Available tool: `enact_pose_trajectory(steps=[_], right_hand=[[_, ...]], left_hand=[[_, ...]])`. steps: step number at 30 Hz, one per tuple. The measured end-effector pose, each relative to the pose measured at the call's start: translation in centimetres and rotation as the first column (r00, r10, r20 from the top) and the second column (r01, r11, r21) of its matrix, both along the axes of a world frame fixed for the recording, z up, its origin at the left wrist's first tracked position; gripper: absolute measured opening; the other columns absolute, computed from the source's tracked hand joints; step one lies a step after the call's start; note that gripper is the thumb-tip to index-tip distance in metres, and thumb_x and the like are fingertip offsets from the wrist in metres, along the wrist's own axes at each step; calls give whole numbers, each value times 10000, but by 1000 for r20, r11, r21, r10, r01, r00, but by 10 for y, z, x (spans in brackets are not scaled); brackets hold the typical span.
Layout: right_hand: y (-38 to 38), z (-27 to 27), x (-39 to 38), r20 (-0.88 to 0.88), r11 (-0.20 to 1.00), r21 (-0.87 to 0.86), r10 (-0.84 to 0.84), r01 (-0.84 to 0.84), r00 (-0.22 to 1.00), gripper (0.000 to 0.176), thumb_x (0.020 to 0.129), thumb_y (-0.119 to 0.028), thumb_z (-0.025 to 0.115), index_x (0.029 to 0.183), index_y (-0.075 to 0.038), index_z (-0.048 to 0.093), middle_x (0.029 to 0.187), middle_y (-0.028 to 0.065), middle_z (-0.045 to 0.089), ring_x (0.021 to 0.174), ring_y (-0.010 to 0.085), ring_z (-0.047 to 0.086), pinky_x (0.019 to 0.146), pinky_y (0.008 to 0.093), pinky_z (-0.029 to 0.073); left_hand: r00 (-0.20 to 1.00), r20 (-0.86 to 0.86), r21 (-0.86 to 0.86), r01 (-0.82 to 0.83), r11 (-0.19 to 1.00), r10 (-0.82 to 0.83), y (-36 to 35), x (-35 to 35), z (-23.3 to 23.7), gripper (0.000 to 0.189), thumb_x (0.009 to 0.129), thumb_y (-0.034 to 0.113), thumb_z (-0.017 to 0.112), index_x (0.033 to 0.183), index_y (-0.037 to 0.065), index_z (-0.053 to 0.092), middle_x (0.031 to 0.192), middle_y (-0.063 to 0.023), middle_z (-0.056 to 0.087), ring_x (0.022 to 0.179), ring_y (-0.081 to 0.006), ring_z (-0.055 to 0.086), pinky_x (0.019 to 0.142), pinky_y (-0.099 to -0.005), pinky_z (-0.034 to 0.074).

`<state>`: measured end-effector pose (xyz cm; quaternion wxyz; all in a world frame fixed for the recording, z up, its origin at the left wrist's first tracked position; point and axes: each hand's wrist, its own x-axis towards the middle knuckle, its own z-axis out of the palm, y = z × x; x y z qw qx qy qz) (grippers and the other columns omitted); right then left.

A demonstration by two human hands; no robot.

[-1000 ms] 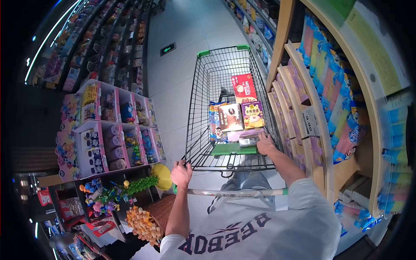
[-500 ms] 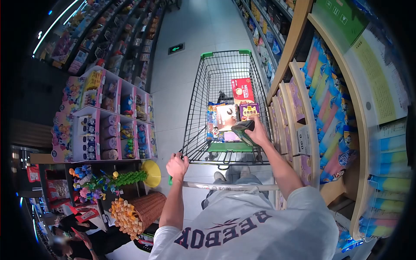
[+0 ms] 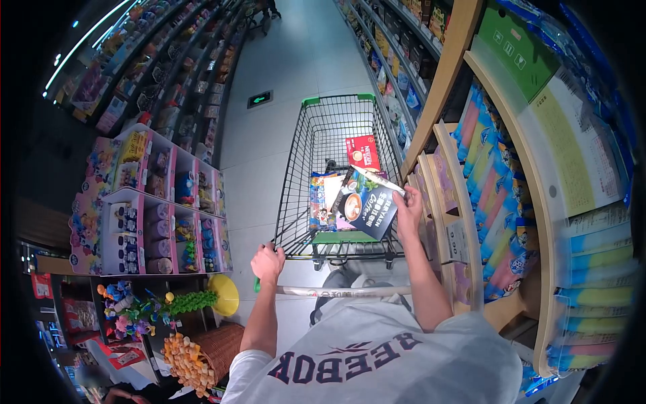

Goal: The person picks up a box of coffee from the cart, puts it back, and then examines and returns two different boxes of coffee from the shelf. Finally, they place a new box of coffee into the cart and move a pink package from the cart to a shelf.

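My right hand [image 3: 408, 212] grips a dark coffee package [image 3: 377, 210] by its right edge. Its front, with a cup picture and white lettering, faces up over the basket of the shopping cart [image 3: 291, 172]. Under and beyond it in the cart lie a red Nescafe box [image 3: 363, 153] and a blue snack bag [image 3: 321, 205], with other packages partly hidden by the coffee. At the left end of the cart handle [image 3: 336, 291], my left hand [image 3: 268, 264] is closed around the grip.
Shelves of blue and pink bags [image 3: 494, 202] stand close on the right. To the left are a pink toy display [image 3: 138, 222] and a wicker basket [image 3: 222, 347]. A tiled aisle [image 3: 282, 54] runs ahead, with another cart [image 3: 259, 20] far up. A person sits lower left.
The coffee package, earlier seen nearly edge-on, has turned so its front shows. My right hand has shifted its hold to the package's edge. Shelves and display have shifted left in view.
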<state>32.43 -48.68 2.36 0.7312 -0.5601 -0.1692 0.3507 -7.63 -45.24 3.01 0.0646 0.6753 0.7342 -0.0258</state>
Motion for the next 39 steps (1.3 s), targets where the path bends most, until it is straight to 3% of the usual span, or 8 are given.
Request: enact_pose_trajectory(steps=[8, 14, 15, 18, 25, 34, 38, 39], right_hand=[[31, -15, -5, -101, 994, -42, -106, 102, 989, 489, 966, -80, 743, 1325, -36, 413, 1196, 173, 650, 1068, 191, 633, 923, 323, 518], [72, -19, 0, 1, 984, -47, -174, 174, 985, 521, 971, -82, 739, 1347, -16, 384, 1250, 233, 637, 1108, 220, 641, 928, 331, 527], [79, -17, -1, 1, 981, -17, -193, 193, 981, 513, 979, -77, 728, 1350, -7, 381, 1249, 238, 633, 1106, 224, 639, 929, 333, 531], [95, -11, 3, 6, 984, -40, -173, 173, 985, 478, 997, -70, 706, 1343, -40, 377, 1308, 246, 607, 1120, 232, 645, 917, 326, 547], [139, -11, -4, 176, 969, -69, -223, 238, 959, 507, 998, -62, 705, 1361, -10, 355, 1169, 192, 650, 1058, 194, 633, 928, 324, 527], [192, 4, 9, 92, 964, -43, -259, 264, 961, 498, 1019, -82, 681, 1381, -23, 344, 1173, 212, 660, 1066, 198, 641, 896, 320, 539], [227, 0, 26, 105, 982, 89, -178, 169, 978, 474, 1016, -76, 683, 1373, -34, 373, 1161, 190, 666, 999, 168, 641, 850, 299, 537], [238, 3, 28, 71, 980, 49, -198, 195, 978, 466, 1014, -74, 686, 1365, -34, 382, 1142, 181, 677, 993, 166, 643, 852, 295, 535]], left_hand=[[999, 42, 31, 31, 999, -33, 54, -2, -5, 310, 880, 354, 627, 958, 82, 756, 999, -171, 733, 882, -396, 739, 791, -512, 591], [997, 64, 20, 50, 999, -51, 110, 1, -12, 283, 875, 338, 651, 990, 105, 765, 1009, -165, 743, 894, -391, 739, 801, -501, 588], [994, 83, 59, 65, 996, -69, 116, 1, -14, 275, 868, 327, 673, 919, 64, 732, 959, -162, 718, 873, -386, 731, 762, -499, 597], [993, 88, 72, 70, 995, -76, 140, 4, -14, 260, 863, 317, 692, 920, 67, 736, 959, -160, 716, 868, -379, 729, 754, -492, 599], [990, 101, 78, 87, 993, -94, 190, 11, -20, 251, 864, 306, 698, 935, 68, 733, 976, -157, 711, 862, -366, 729, 747, -479, 604], [986, 119, 82, 109, 991, -118, 250, 34, -21, 259, 869, 297, 701, 989, 69, 722, 990, -160, 706, 887, -373, 722, 770, -492, 592], [990, 104, 12, 93, 996, -94, 280, 48, -17, 302, 884, 298, 699, 1139, 140, 733, 1061, -140, 737, 931, -372, 730, 813, -493, 587], [989, 113, 19, 92, 996, -93, 284, 49, -19, 305, 887, 293, 696, 1151, 144, 730, 1058, -144, 735, 932, -376, 729, 813, -495, 586]])
